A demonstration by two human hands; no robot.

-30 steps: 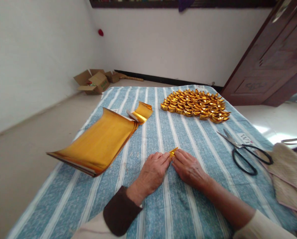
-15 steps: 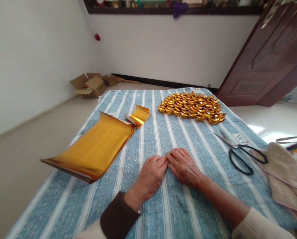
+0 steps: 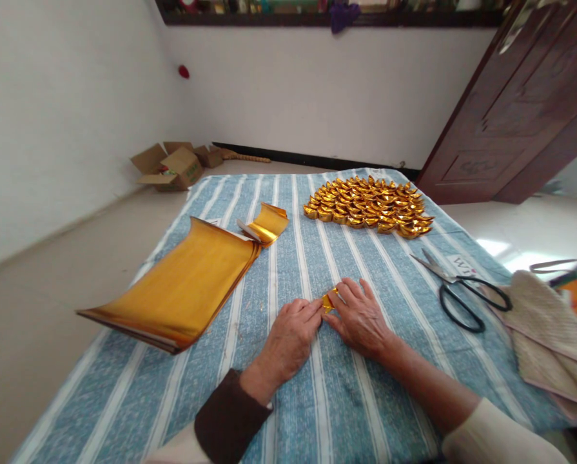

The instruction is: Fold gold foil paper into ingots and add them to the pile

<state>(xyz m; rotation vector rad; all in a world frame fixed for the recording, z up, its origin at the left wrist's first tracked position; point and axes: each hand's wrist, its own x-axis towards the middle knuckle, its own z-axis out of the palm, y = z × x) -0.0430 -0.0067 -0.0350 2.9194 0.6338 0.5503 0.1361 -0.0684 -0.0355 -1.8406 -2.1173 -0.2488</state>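
Both hands pinch the gold foil (image 3: 329, 300) on the cloth (image 3: 317, 399): left hand (image 3: 288, 335) at its 8 o'clock, right hand (image 3: 360, 316) at 4, equally near.

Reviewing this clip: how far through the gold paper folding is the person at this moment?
Done: a large cluster of folded gold ingots lies at the far end of the striped cloth. In hand: the left hand and right hand pinch one small gold piece against the cloth. Left: a thick stack of gold sheets remains unfolded; scissors lie unused.
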